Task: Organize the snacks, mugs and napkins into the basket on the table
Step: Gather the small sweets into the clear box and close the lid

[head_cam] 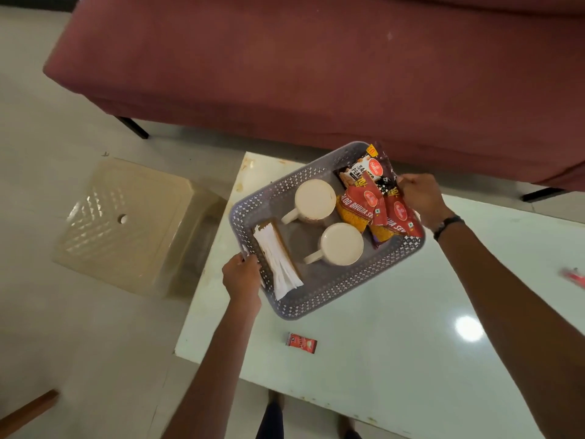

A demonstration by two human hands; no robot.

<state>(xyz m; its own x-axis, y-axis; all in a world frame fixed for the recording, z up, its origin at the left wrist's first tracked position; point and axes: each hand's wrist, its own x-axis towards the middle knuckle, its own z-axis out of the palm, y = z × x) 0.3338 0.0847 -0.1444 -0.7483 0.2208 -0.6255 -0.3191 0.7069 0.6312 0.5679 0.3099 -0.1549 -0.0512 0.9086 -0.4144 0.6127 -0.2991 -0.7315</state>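
Observation:
A grey perforated basket (pixel 335 294) sits tilted over the far left part of the white table (pixel 395 359). Inside it are two cream mugs (pixel 315 201) (pixel 342 243), a stack of white napkins (pixel 278 264) in a brown holder along the left wall, and several red and orange snack packets (pixel 373 204) at the right end. My left hand (pixel 242 277) grips the basket's left rim beside the napkins. My right hand (pixel 421 198) grips the right rim next to the snack packets.
A small red sachet (pixel 300 343) lies on the table in front of the basket. Another red item (pixel 573 277) is at the right edge. A maroon sofa (pixel 316 64) stands behind the table, a beige stool (pixel 126 223) to its left.

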